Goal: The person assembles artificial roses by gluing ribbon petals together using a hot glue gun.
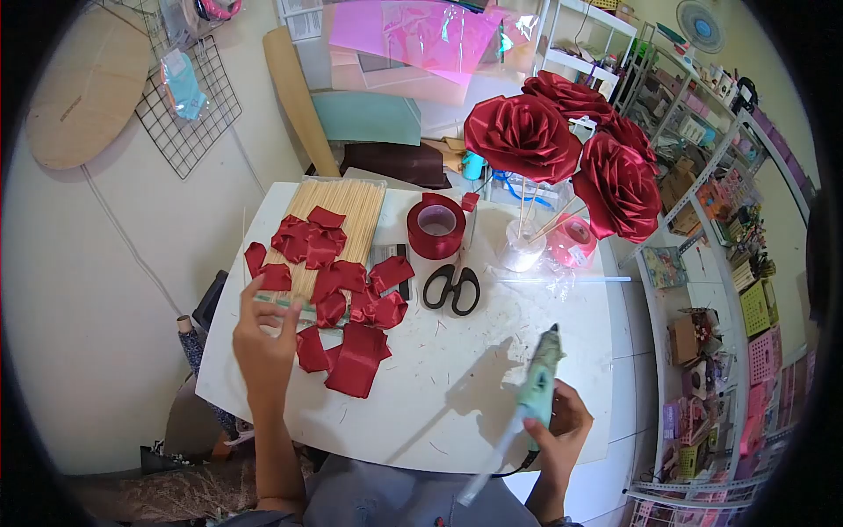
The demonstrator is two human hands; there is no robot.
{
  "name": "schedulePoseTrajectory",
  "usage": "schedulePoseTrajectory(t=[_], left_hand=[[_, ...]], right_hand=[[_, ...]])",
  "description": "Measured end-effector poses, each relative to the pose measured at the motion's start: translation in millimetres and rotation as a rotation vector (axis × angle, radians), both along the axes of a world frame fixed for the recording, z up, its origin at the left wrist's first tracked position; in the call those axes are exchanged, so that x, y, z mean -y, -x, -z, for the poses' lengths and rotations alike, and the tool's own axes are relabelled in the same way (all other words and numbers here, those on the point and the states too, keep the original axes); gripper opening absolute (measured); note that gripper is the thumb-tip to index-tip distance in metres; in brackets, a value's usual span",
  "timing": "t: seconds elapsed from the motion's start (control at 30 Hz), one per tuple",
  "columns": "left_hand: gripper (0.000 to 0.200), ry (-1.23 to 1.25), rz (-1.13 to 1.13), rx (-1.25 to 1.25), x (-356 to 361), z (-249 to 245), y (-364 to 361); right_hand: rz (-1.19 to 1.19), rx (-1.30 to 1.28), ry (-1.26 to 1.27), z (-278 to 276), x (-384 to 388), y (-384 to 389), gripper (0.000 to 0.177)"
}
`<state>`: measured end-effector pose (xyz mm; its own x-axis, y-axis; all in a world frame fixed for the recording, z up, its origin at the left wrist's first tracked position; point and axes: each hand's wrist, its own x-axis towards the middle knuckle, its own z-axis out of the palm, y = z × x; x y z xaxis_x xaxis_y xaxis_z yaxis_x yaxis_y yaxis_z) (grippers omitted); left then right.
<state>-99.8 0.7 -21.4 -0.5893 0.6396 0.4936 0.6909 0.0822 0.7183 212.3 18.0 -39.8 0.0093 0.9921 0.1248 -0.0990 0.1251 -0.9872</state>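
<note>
My right hand (562, 426) is wrapped round a pale green glue gun (540, 378), its dark nozzle pointing up and a clear glue stick jutting from its lower end. At the left, my left hand (266, 338) is raised beside the cut red ribbon pieces (358, 358), thumb and forefinger apart and nothing visible between them. More red pieces lie on a bundle of wooden sticks (351, 198). A roll of red ribbon (436, 235) stands behind black-handled scissors (452, 291), whose blades point away from me.
Red ribbon roses (522, 139) on sticks rise from a white holder (522, 250) at the table's back right. Beside it is a pink roll (572, 241). A white tube (571, 279) lies across the right side. Crowded shelves (694, 206) stand further right.
</note>
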Motion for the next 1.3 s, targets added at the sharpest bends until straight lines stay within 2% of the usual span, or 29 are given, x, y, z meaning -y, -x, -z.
schedulePoseTrajectory(t=[0.03, 0.1, 0.17, 0.23, 0.27, 0.33, 0.5, 0.63, 0.7, 0.83, 0.9, 0.93, 1.0, 1.13, 1.3], left_hand=[[0.046, 0.085, -0.149, -0.298, 7.6, 3.2, 5.2], [0.050, 0.165, -0.173, -0.286, 17.7, 10.6, 7.6], [0.050, 0.440, -0.178, 0.041, 23.2, 12.8, 1.5], [0.050, 0.403, -0.115, -0.050, 23.9, 23.9, 2.8], [0.050, 0.386, -0.108, 0.032, 23.1, 25.3, 2.6], [0.050, 0.371, -0.103, 0.118, 22.9, 27.1, 3.4], [0.042, 0.245, -0.035, 0.277, 26.5, 25.4, 10.7], [0.038, 0.299, -0.031, 0.268, 30.0, 20.9, 14.2], [0.033, 0.205, -0.128, 0.191, 28.2, 18.5, 7.7], [0.033, 0.201, -0.121, 0.065, 23.4, 8.1, -16.6], [0.038, 0.357, -0.005, 0.100, 16.5, 1.1, -43.7], [0.038, 0.352, -0.004, 0.103, 14.8, 5.7, -45.7], [0.040, 0.357, 0.049, -0.210, 9.9, 19.1, -49.7], [0.040, 0.408, 0.063, -0.216, 10.0, 20.9, -48.3], [0.035, 0.382, 0.047, -0.066, 8.7, 18.3, -47.3]], right_hand=[[0.002, 0.001, 0.003, 1.2, 0.9, -2.7, 0.047], [0.016, -0.199, 0.090, 4.4, 2.3, -8.8, 0.050], [0.121, -0.209, 0.091, -1.9, 1.2, 1.4, 0.054], [0.179, -0.257, 0.065, 1.4, 2.4, 2.3, 0.041], [0.181, -0.253, 0.064, 0.9, 3.5, 0.4, 0.041], [0.133, -0.312, 0.124, -1.3, 5.0, -4.2, 0.028], [0.125, -0.272, 0.161, -2.4, 5.4, 1.8, 0.027], [0.103, -0.252, 0.198, -4.1, 6.2, 1.6, 0.027], [0.094, -0.244, 0.198, -3.4, 6.5, 1.9, 0.027], [0.065, -0.220, 0.214, -3.0, 7.1, 2.5, 0.027], [0.082, -0.190, 0.195, -3.1, 7.7, 5.5, 0.026], [0.106, -0.164, 0.172, -3.3, 7.2, 6.5, 0.026], [0.097, -0.164, 0.170, -2.4, 7.1, 4.9, 0.027], [0.074, -0.170, 0.182, -2.7, 7.1, 4.1, 0.027], [0.062, -0.182, 0.204, -3.3, 9.1, 2.4, 0.026]])
